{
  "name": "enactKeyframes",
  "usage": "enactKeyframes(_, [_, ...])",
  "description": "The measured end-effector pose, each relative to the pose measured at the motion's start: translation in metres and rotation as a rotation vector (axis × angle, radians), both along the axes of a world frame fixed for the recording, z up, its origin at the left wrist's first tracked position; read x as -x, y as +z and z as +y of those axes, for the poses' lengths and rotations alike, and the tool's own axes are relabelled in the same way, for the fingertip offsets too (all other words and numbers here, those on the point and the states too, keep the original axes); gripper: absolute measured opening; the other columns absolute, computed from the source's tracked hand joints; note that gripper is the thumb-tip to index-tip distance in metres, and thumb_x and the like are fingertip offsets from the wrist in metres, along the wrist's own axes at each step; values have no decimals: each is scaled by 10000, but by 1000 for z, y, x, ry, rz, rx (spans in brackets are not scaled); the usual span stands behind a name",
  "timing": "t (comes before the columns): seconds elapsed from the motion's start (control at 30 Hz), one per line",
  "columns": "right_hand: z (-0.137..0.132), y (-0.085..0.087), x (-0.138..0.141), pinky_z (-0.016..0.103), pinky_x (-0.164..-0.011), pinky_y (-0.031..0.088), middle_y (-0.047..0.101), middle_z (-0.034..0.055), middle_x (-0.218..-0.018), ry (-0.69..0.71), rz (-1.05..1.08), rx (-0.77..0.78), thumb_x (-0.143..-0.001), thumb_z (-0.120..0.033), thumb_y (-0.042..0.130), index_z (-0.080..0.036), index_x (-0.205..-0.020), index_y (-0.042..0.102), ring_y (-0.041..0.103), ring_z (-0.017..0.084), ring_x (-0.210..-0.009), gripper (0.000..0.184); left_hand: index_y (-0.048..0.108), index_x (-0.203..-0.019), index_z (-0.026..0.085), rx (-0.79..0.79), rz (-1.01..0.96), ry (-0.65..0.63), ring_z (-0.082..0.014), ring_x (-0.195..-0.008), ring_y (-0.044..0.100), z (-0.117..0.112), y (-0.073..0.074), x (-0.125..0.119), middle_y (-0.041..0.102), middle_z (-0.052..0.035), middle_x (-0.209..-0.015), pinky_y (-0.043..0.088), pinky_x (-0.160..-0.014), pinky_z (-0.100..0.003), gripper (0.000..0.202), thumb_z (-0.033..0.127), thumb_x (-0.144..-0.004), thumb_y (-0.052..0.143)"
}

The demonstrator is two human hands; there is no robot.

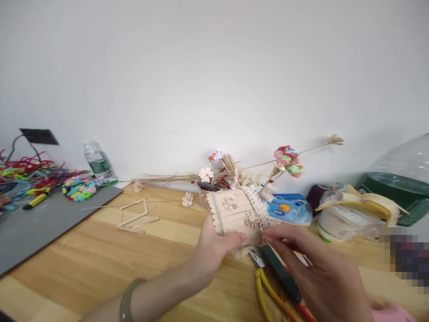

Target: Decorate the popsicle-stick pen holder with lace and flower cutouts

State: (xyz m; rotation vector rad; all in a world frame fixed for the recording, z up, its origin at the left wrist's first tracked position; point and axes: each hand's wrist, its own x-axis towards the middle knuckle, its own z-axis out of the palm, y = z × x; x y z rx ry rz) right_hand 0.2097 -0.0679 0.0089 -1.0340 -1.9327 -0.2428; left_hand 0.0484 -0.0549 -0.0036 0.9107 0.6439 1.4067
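My left hand (pixel 214 248) is closed around a small holder made of craft sticks (pixel 233 212), trimmed with white lace and wooden flowers and held above the wooden table (pixel 100 259). A green bangle circles that wrist. My right hand (pixel 321 273) reaches in from the right, blurred by motion, its fingertips touching the holder's lower right side near the lace. Paper flowers on stalks (pixel 288 162) and dried stems stick out of the holder's far end toward the wall.
Pliers with yellow handles (pixel 264 290) and a green-handled tool (pixel 279 273) lie under my hands. Loose craft sticks (pixel 136 217), a grey mat (pixel 40 223) with coloured pipe cleaners, a water bottle (pixel 97 161), a blue packet (pixel 288 210) and a tape roll (pixel 338 221) stand around.
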Motion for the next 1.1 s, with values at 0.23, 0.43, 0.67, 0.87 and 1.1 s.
enactKeyframes(0.23, [-3,-7,4,181,-588,517,700,-21,-736,-68,18,-97,-893,-298,451,-223,-813,607,664,107,-628,191,630,-985,165,-60,85,-16,-222,-979,635,-6,0,-4,698,-51,-1053,483,-869,-316,338,108,-658,692])
enactKeyframes(0.43, [-5,-8,9,195,-588,496,685,-7,-715,-50,-47,-165,-880,-225,457,-216,-801,581,647,106,-616,147,553,-1135,209,-23,150,21,-214,-1018,621,-10,-1,-8,687,-38,-1081,474,-899,-322,488,92,-674,660])
enactKeyframes(0.67, [-7,-12,10,226,-633,458,671,7,-695,-90,-100,-226,-839,-198,515,-201,-820,549,635,119,-611,39,574,-1091,216,-25,172,14,-209,-993,628,-10,-3,-8,698,-27,-1025,482,-888,-321,444,112,-671,673])
enactKeyframes(0.87, [-7,-12,16,217,-573,426,643,-21,-656,-88,-47,-176,-829,-188,524,-213,-783,538,603,102,-562,55,618,-975,223,-46,185,26,-190,-952,641,-14,-3,-8,705,-11,-997,489,-876,-303,322,139,-673,693])
enactKeyframes(1.1, [-7,-12,16,218,-555,423,647,-25,-654,-133,-20,-165,-821,-202,535,-214,-767,549,607,104,-556,56,593,-1059,207,-41,155,22,-205,-996,632,-16,0,-8,697,-33,-1049,488,-887,-311,411,97,-671,673])
